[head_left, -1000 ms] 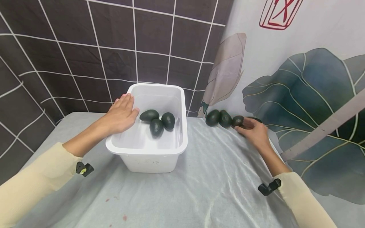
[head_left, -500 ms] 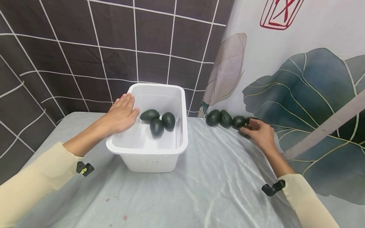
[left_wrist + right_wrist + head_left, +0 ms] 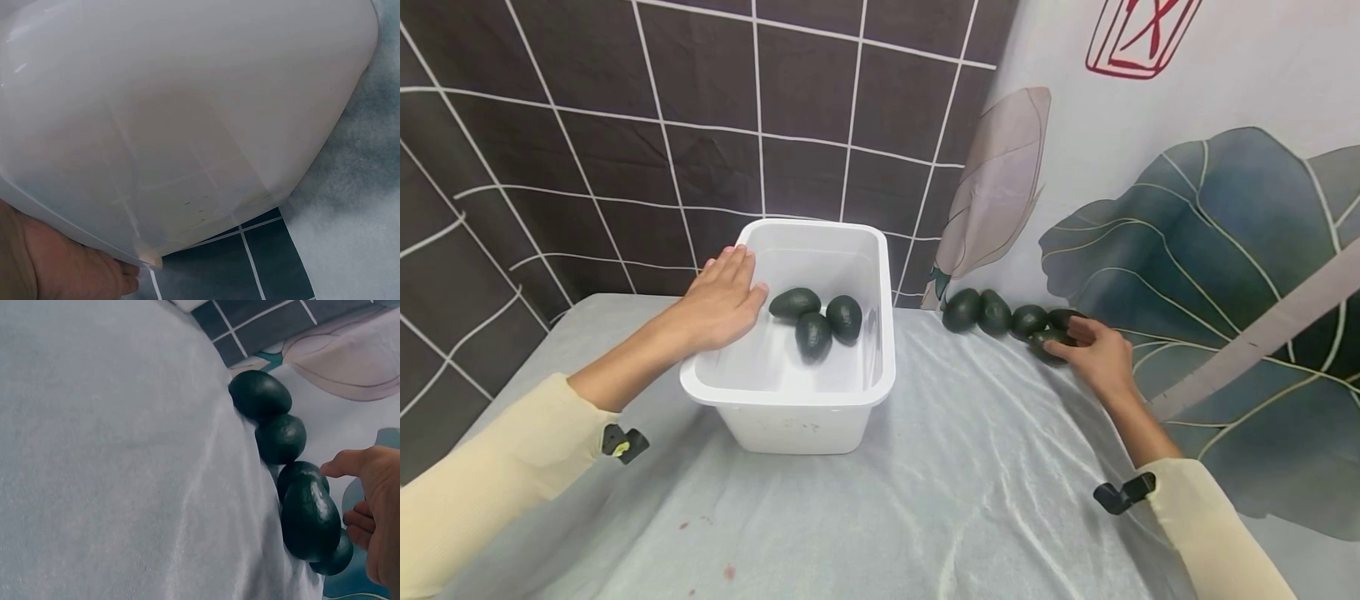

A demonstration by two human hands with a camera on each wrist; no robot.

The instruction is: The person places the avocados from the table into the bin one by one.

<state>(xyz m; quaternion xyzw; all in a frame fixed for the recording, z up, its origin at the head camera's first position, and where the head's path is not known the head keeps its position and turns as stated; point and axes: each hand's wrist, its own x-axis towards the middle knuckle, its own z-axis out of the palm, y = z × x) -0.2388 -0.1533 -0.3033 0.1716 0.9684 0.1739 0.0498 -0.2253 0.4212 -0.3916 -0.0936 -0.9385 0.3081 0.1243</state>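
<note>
A white plastic tub (image 3: pixel 805 398) stands on the cloth, holding three dark green avocados, such as the round avocado (image 3: pixel 844 319). My left hand (image 3: pixel 722 302) rests on its left rim with fingers straight. At the right, more avocados line the table's back edge, from the leftmost avocado (image 3: pixel 962 311) towards my right hand (image 3: pixel 1097 348). One avocado (image 3: pixel 310 520) lies in front of the row. Above it my right thumb (image 3: pixel 340 464) and fingers stand apart, with a gap to the fruit in the right wrist view. The tub's outer wall (image 3: pixel 187 125) fills the left wrist view.
A grey cloth (image 3: pixel 880 517) with a few reddish spots covers the table. Behind it hangs a dark gridded sheet (image 3: pixel 700 150), and a pale leaf-patterned sheet (image 3: pixel 1210 250) hangs to the right, close behind the row of avocados.
My right hand has shifted right along the row, away from the third avocado, and the avocado in front shows more fully. My left hand and the tub stay in place.
</note>
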